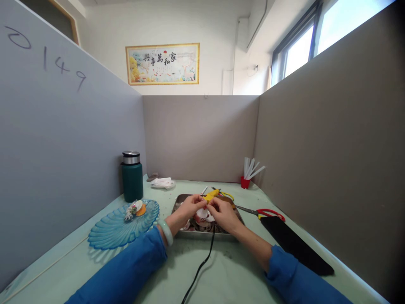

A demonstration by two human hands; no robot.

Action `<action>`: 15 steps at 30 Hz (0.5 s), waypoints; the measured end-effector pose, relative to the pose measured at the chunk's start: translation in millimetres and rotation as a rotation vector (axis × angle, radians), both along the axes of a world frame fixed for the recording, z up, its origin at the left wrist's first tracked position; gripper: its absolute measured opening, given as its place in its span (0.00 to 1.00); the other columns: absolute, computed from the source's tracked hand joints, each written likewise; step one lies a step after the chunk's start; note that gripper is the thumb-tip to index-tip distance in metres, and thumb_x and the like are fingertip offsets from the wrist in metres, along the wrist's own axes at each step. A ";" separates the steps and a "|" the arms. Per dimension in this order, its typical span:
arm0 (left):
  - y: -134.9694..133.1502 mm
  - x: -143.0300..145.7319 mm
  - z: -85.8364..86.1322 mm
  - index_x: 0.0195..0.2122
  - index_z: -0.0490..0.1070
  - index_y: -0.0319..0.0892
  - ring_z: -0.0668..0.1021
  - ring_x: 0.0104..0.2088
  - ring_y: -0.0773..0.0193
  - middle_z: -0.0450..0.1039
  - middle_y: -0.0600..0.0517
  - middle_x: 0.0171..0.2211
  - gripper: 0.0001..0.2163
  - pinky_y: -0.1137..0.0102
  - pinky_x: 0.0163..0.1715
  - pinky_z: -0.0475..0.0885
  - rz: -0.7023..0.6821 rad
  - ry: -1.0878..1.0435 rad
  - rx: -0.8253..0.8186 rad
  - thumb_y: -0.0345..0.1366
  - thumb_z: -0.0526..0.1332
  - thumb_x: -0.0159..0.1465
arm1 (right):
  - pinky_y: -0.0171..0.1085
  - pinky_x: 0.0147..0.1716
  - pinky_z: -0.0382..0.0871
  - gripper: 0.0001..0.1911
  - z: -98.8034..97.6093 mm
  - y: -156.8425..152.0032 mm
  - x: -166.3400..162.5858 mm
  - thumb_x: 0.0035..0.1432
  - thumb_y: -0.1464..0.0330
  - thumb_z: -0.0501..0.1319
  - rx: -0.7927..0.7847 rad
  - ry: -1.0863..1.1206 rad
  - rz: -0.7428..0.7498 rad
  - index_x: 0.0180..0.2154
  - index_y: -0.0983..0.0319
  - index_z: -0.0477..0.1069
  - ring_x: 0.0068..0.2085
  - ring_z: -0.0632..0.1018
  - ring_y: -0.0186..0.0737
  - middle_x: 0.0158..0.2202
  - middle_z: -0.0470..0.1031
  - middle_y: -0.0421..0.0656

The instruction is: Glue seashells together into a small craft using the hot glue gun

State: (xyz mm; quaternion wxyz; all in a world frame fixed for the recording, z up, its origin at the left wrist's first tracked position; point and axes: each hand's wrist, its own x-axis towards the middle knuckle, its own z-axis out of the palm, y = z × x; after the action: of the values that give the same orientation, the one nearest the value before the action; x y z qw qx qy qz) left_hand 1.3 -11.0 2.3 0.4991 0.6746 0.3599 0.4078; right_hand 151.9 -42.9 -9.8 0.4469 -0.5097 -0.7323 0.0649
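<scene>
My left hand (191,206), with a pale green bangle (166,233) on the wrist, is closed in a pinch. Its fingertips meet those of my right hand (225,214), also pinched, around something small and reddish that I cannot make out. Both hands are over a metal tray (205,235) of shells. White and reddish shells (203,216) show just below the fingers; whether any is held is unclear. A yellow glue gun (211,195) lies at the tray's back, partly hidden by my hands. From the tray's front a black cord (202,265) runs toward me.
At left are a blue scalloped glass plate (110,228) bearing several shells and a green flask (132,181). Red-handled scissors (268,212) and a black flat object (294,245) lie right. White sticks (250,168) stand in a red cup (244,183). Partitions enclose the table.
</scene>
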 end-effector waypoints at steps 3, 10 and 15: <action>-1.0 0.1 0.9 0.28 0.66 0.37 0.68 0.20 0.71 0.64 0.55 0.22 0.17 0.78 0.13 0.64 0.002 0.009 0.007 0.47 0.63 0.50 | 0.30 0.24 0.57 0.11 0.5 0.0 -0.3 0.56 0.64 0.54 -0.005 0.001 -0.006 0.25 0.61 0.67 0.25 0.70 0.34 0.23 0.72 0.39; -0.3 0.0 1.2 0.29 0.66 0.36 0.68 0.20 0.71 0.64 0.55 0.23 0.17 0.79 0.12 0.62 -0.006 0.009 0.018 0.47 0.63 0.50 | 0.30 0.24 0.57 0.11 1.7 -0.9 -0.3 0.56 0.64 0.53 -0.012 0.000 0.012 0.25 0.62 0.67 0.25 0.69 0.34 0.22 0.71 0.39; 0.2 -0.4 0.3 0.29 0.66 0.37 0.68 0.20 0.71 0.64 0.55 0.23 0.17 0.78 0.12 0.63 -0.013 0.010 0.017 0.47 0.63 0.50 | 0.30 0.24 0.57 0.11 1.6 -0.9 -0.2 0.56 0.65 0.53 -0.023 -0.001 0.018 0.25 0.62 0.67 0.25 0.70 0.34 0.22 0.71 0.39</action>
State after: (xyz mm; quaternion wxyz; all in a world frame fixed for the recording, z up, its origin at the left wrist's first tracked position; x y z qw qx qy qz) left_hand 0.9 -10.8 2.6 0.4943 0.6831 0.3546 0.4042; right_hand 151.8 -43.8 -8.2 0.4400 -0.5083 -0.7363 0.0769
